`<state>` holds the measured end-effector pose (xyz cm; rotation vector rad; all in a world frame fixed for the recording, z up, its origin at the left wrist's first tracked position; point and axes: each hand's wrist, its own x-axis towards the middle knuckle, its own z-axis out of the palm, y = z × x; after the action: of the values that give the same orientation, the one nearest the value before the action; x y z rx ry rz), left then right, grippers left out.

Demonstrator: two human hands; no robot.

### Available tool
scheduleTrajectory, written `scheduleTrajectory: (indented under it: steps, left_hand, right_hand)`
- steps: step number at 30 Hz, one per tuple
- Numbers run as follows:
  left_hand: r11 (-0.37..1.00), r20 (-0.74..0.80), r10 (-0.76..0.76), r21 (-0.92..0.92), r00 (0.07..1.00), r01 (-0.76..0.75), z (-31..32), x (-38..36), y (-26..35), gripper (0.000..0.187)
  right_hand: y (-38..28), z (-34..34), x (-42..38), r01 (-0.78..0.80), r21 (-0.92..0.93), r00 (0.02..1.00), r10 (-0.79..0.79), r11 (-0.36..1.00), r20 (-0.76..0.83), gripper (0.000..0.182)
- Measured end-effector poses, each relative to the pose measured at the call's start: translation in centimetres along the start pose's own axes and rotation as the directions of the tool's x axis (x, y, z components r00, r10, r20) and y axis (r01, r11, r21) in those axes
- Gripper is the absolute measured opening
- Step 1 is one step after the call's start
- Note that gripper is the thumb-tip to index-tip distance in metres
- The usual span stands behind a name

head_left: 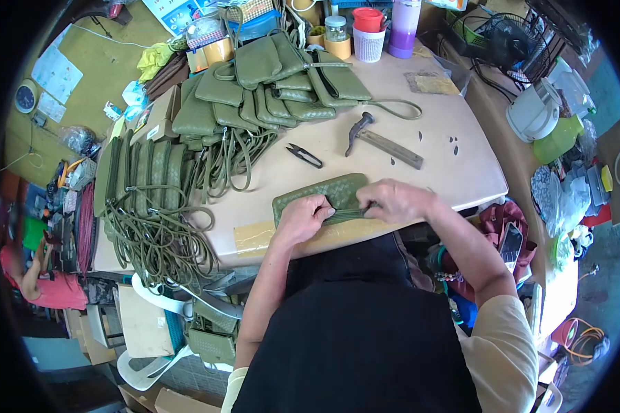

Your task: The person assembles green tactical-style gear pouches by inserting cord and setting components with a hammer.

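Note:
A green woven-pattern pouch (331, 189) lies flat at the table's front edge, its zipper side toward me. My left hand (303, 217) is closed on the pouch's near edge, thumb and fingers pinched by the zipper. At the pouch's right end, my right hand (396, 201) is closed, fingers curled at the end of the zipper. Whether a zipper pull sits in those fingers is hidden. Beyond the pouch rest black thread snips (304, 155) and a hammer (382, 143) with a wooden handle.
A pile of green pouches (275, 82) fills the back of the table. More pouches with tangled straps (158, 227) stand at the left. A purple bottle (404, 27) and a red-lidded cup (368, 34) stand at the back. Another person (52, 286) is far left.

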<state>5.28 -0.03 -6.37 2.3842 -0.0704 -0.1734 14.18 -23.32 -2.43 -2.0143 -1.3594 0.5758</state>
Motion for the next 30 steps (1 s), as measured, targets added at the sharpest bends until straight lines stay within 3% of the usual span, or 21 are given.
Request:
scheduleTrajectory:
  steps: [2, 4, 5, 6, 8, 11, 14, 15, 18, 20, 22, 24, 28, 30]
  left_hand:
    - [1.0, 0.037, -0.022, 0.002, 0.999, 0.022, 0.1, -0.2, -0.1, 0.019]
    - [0.998, -0.04, 0.029, -0.049, 0.999, -0.031, 0.3, -0.2, -0.3, 0.019]
    - [0.999, -0.05, 0.0, -0.039, 0.999, -0.002, 0.3, -0.3, 0.1, 0.019]
    - [0.999, -0.065, 0.003, -0.037, 0.998, -0.006, 0.0, 0.2, 0.3, 0.019]
    - [0.999, -0.018, -0.017, 0.032, 1.0, 0.017, -0.1, 0.0, 0.5, 0.017]
    - [0.995, -0.064, 0.103, 0.003, 0.993, -0.103, -0.7, -1.3, 0.0, 0.016]
    - [0.984, -0.121, 0.03, 0.179, 0.992, -0.007, -3.5, -5.1, -0.8, 0.018]
    - [0.996, -0.089, -0.081, -0.054, 0.993, 0.076, -3.7, -5.5, -1.9, 0.02]
    - [1.0, -0.158, -0.011, 0.005, 0.987, 0.012, -3.2, -5.8, -2.4, 0.02]
    - [0.999, -0.17, -0.033, -0.012, 0.985, 0.031, -2.9, -5.5, -2.7, 0.021]
    - [0.998, -0.169, -0.059, -0.03, 0.984, 0.054, -2.8, -5.5, -2.6, 0.021]
    - [0.991, -0.139, -0.134, -0.029, 0.981, 0.131, -3.3, -5.3, -1.9, 0.02]
    - [0.995, -0.144, -0.102, -0.027, 0.984, 0.1, -3.1, -5.2, -2.8, 0.021]
    - [0.996, -0.148, -0.083, -0.042, 0.985, 0.078, -2.9, -5.3, -3.0, 0.021]
  right_hand:
    - [1.5, -1.5, -0.8, -0.082, 0.072, 0.996, 0.083, 0.994, -0.017, 0.011]
    - [3.3, -2.3, -1.2, -0.231, -0.195, 0.936, 0.164, 0.953, -0.311, 0.01]
    - [2.1, -3.2, -1.2, -0.257, -0.052, 0.936, 0.235, 0.965, -0.262, 0.011]
    - [1.4, -2.7, -0.2, -0.247, -0.064, 0.939, 0.223, 0.967, -0.263, 0.011]
    - [-1.3, 1.0, 1.1, 0.024, -0.007, 0.977, -0.025, 1.0, -0.212, 0.011]
    - [-0.4, 3.6, 2.6, 0.016, -0.016, 0.986, -0.018, 1.0, -0.164, 0.012]
    - [0.1, 2.8, 2.5, -0.04, -0.002, 0.993, 0.039, 0.999, -0.114, 0.011]
    - [0.4, 2.3, 2.3, -0.033, 0.0, 0.993, 0.033, 0.999, -0.112, 0.011]
    - [0.9, -0.2, 2.0, -0.05, -0.125, 0.999, 0.048, 0.991, -0.019, 0.011]
    - [0.5, -1.5, 1.9, -0.204, -0.215, 0.975, 0.177, 0.955, -0.138, 0.011]
    - [-1.7, 0.7, 3.6, -0.127, -0.181, 0.984, 0.102, 0.975, -0.145, 0.013]
    - [-3.4, 3.7, 6.0, 0.151, 0.02, 0.982, -0.148, 0.988, -0.117, 0.014]
    - [-1.2, 3.7, 6.4, 0.088, -0.05, 0.996, -0.088, 0.995, -0.01, 0.014]
    - [-0.4, 1.9, 5.1, 0.0, -0.198, 0.999, 0.009, 0.98, 0.047, 0.014]
